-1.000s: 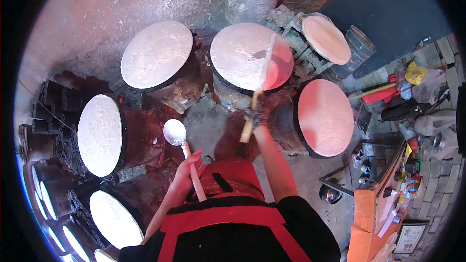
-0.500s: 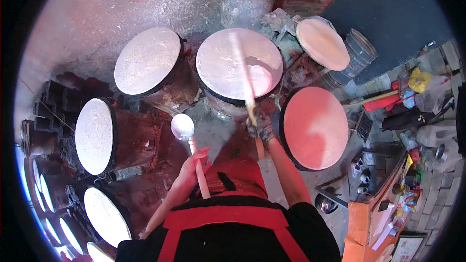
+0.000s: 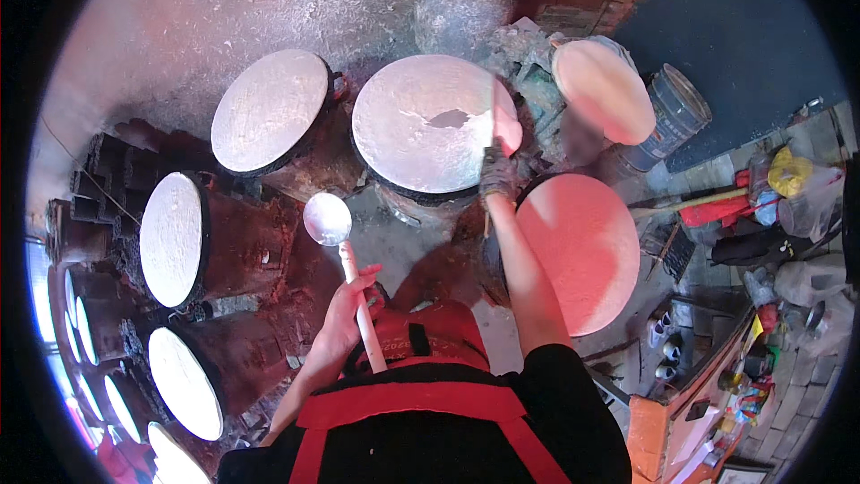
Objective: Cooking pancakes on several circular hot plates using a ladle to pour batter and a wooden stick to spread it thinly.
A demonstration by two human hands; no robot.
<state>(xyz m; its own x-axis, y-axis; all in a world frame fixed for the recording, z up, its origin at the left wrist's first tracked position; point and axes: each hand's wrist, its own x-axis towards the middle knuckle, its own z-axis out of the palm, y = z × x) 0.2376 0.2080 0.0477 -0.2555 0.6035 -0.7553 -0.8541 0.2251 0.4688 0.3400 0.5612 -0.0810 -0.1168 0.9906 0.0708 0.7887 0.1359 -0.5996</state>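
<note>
My left hand (image 3: 340, 314) is closed round the pale handle of a ladle (image 3: 328, 219), its round, shiny bowl raised above the floor. In a dark glove, my right hand (image 3: 498, 175) grips a long scraper (image 3: 491, 121) at the front right edge of the middle round griddle (image 3: 430, 170). A thin whitish layer covers this griddle, with an uneven dark patch (image 3: 451, 118) near its centre. The blade is blurred and stands over the right part of the layer. Below my right forearm lies another coated griddle (image 3: 582, 255), tinted red.
More white-coated griddles (image 3: 269, 112) (image 3: 172, 237) (image 3: 185, 383) stand on drum stoves along the left. Back right is a round pale disc (image 3: 602, 90), beside a metal drum (image 3: 676, 112). Bags (image 3: 811, 206) and an orange-sided table (image 3: 647, 435) with small goods line the right.
My right hand has moved right and away from me, swinging the scraper to the middle griddle's right side. A dark patch now shows in its layer. The ladle has shifted slightly left.
</note>
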